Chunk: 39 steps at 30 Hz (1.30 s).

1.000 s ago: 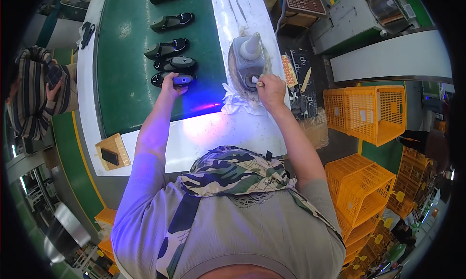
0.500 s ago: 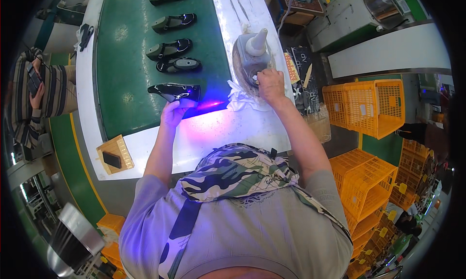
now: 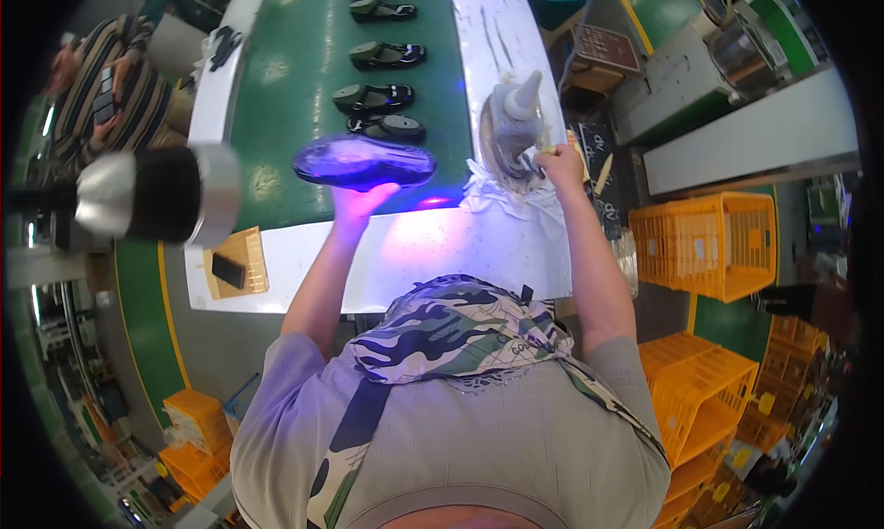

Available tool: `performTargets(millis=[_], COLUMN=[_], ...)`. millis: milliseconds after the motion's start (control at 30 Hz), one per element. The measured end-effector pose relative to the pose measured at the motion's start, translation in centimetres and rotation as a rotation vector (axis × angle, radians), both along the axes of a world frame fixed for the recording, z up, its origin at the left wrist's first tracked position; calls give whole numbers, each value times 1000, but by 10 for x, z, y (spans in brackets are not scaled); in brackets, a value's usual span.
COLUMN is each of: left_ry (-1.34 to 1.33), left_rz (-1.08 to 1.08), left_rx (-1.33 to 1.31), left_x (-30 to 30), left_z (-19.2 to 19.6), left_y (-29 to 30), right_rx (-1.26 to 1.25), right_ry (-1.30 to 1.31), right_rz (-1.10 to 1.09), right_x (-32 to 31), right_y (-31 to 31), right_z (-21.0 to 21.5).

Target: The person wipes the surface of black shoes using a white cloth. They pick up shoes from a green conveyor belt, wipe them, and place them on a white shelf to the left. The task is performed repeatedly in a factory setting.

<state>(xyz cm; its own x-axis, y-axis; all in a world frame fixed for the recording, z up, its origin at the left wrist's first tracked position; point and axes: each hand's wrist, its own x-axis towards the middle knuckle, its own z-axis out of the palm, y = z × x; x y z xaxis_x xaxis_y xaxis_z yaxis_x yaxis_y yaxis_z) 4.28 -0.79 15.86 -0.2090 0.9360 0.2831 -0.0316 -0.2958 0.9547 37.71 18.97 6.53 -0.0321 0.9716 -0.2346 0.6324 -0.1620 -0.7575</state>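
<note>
My left hand (image 3: 366, 202) grips a glossy black shoe (image 3: 364, 163) from below, holding it sideways above the near end of the green conveyor belt (image 3: 276, 105). Purple light falls on the shoe and my fingers. My right hand (image 3: 562, 168) is closed in a pinch on a small pale piece with a dark part (image 3: 531, 159), whose kind is unclear. It hovers over a stained oval dish (image 3: 503, 165). In that dish stands a squeeze bottle (image 3: 517, 115) with a white cone nozzle. Crumpled white cloth (image 3: 490, 193) lies beside the dish. Several black strap shoes (image 3: 387, 56) line the belt.
A phone (image 3: 228, 271) rests on a wooden board (image 3: 251, 253) at the table's near left corner. Yellow crates (image 3: 700, 244) stand to the right. A blurred silver-and-black lamp-like object (image 3: 157, 197) juts in at left. Beyond the table, a person in stripes (image 3: 138, 78) holds a phone.
My left hand has raised the shoe off the belt and turned it over. My right hand has drawn back from the bottle's base with a small piece between its fingers.
</note>
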Motion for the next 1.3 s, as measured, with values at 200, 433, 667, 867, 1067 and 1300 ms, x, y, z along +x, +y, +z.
performTargets(millis=[200, 433, 667, 867, 1067, 1300], left_ry=[169, 994, 1156, 1167, 1127, 1084], left_rz=[-18, 348, 418, 467, 545, 515], left_rx=[-22, 586, 513, 407, 272, 35], left_x=[9, -11, -16, -19, -23, -23], left_z=[33, 75, 101, 101, 90, 80], left_y=[-26, -80, -128, -145, -133, -107], right_rx=[-339, -225, -108, -365, -385, -182], right_ry=[937, 1234, 1143, 1159, 1182, 1101], right_rz=[100, 471, 612, 782, 765, 751], right_x=[-85, -167, -211, -215, -213, -207], right_y=[-38, -98, -128, -154, -159, -138], right_z=[91, 161, 159, 180, 193, 205])
